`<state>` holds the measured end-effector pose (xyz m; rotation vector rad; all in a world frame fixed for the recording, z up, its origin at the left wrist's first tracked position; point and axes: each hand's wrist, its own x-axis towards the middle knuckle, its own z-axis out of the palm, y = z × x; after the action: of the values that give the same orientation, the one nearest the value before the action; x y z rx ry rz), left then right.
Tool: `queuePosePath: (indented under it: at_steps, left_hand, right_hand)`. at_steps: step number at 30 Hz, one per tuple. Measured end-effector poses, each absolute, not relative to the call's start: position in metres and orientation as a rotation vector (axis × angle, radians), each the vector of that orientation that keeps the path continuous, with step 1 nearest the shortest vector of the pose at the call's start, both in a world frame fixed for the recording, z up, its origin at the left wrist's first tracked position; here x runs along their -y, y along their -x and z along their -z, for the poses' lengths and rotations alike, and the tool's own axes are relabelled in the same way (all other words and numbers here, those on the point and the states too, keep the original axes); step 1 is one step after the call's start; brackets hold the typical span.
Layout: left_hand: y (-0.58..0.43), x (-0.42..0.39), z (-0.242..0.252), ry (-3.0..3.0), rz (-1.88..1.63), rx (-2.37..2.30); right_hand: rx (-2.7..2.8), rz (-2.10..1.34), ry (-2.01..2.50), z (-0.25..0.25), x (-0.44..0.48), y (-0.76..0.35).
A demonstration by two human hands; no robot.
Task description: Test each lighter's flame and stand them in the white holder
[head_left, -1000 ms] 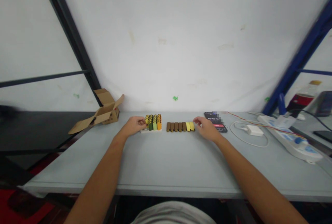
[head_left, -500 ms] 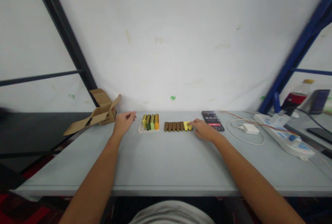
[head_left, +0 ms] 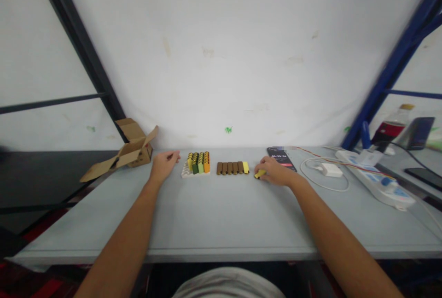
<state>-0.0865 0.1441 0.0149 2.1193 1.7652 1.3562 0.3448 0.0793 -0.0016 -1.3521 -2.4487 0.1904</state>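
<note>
My right hand (head_left: pixel 274 171) has its fingers closed on a small yellow block (head_left: pixel 260 174), low over the table just right of a row of blocks. That row holds several brown blocks (head_left: pixel 230 168) with one yellow block (head_left: pixel 246 167) at its right end. My left hand (head_left: pixel 163 165) rests at the left with fingers curled together; whether anything is between them is too small to tell. Between my left hand and the row stands a white rack (head_left: pixel 186 174) bearing upright yellow, dark green, light green and orange blocks (head_left: pixel 200 163).
An open cardboard box (head_left: pixel 147 154) sits at the back left. A phone (head_left: pixel 283 156) lies behind my right hand. Farther right are a white charger (head_left: pixel 332 170) with cables, a power strip (head_left: pixel 380 183), a bottle (head_left: pixel 393 127) and another phone (head_left: pixel 424 177).
My right hand has taken the end yellow block and shifted it right, away from the row, tilting it. My left hand stays in place. The whole view has moved slightly.
</note>
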Motion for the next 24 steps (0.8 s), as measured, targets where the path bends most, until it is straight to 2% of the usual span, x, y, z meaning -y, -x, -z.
queuePosePath:
  at_steps: [5, 10, 14, 24]
  left_hand:
    - [0.087, -0.146, -0.014, -2.126, -1.344, -1.764]
    - [0.086, -0.146, -0.014, -2.124, -1.349, -1.767]
    - [0.086, -0.145, -0.015, -2.123, -1.338, -1.767]
    - [0.087, -0.147, -0.013, -2.128, -1.311, -1.764]
  right_hand:
    - [2.188, -0.246, 1.308, -0.002, -0.083, -0.338]
    - [1.745, -0.764, 1.058, -0.010, -0.077, -0.314]
    - [1.502, -0.997, 0.986, -0.011, -0.074, -0.299]
    - [1.447, -0.898, 1.210, -0.019, -0.067, -0.296]
